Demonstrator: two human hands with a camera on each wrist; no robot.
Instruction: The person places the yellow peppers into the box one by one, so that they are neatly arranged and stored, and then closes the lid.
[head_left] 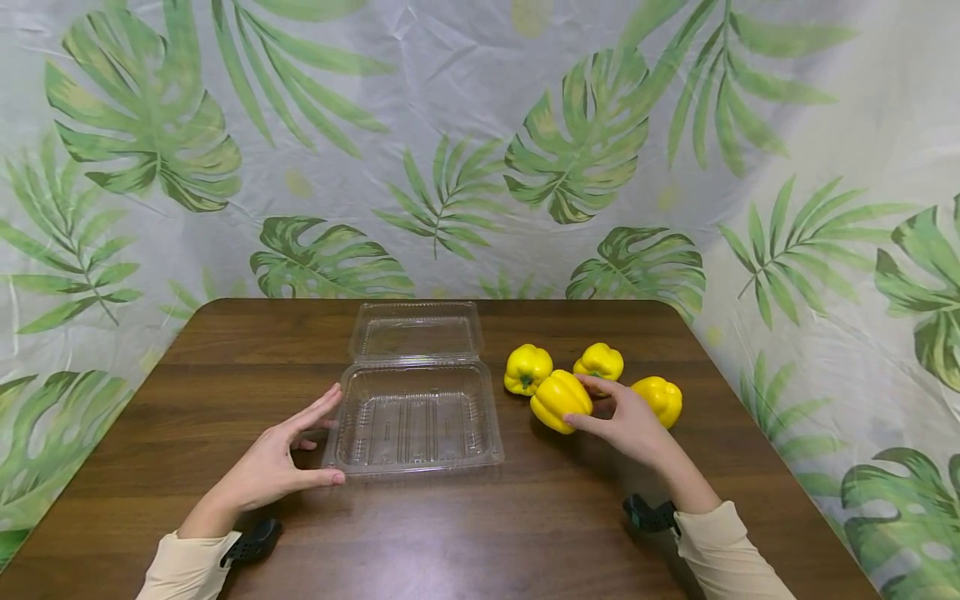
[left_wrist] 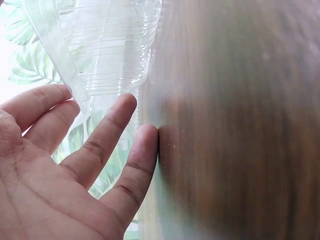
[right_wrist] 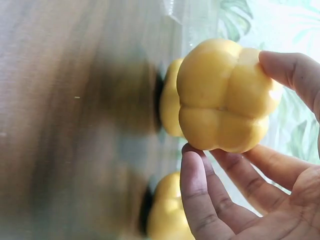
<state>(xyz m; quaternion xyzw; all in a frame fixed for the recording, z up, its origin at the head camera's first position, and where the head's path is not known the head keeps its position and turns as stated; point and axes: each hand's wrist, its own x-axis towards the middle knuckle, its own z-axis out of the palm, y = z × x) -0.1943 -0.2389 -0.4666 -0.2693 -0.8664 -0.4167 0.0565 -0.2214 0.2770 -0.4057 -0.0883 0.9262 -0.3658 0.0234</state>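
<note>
My right hand (head_left: 626,419) grips a yellow bell pepper (head_left: 559,402) between thumb and fingers. In the right wrist view this bell pepper (right_wrist: 225,95) is off the table, its lobed end facing the camera. Around it are three more: one bell pepper (head_left: 528,369) to the left, another pepper (head_left: 599,363) behind, and a third pepper (head_left: 660,402) partly behind the hand. My left hand (head_left: 277,462) is at the left side of a clear plastic clamshell container (head_left: 491,417), fingers spread, fingertips (left_wrist: 67,92) at its rim.
The container's lid (head_left: 416,310) lies folded back toward the far edge of the brown wooden table (head_left: 420,533). A leaf-printed cloth (head_left: 450,125) hangs behind the table and on its right. Each wrist wears a black camera band (head_left: 255,540).
</note>
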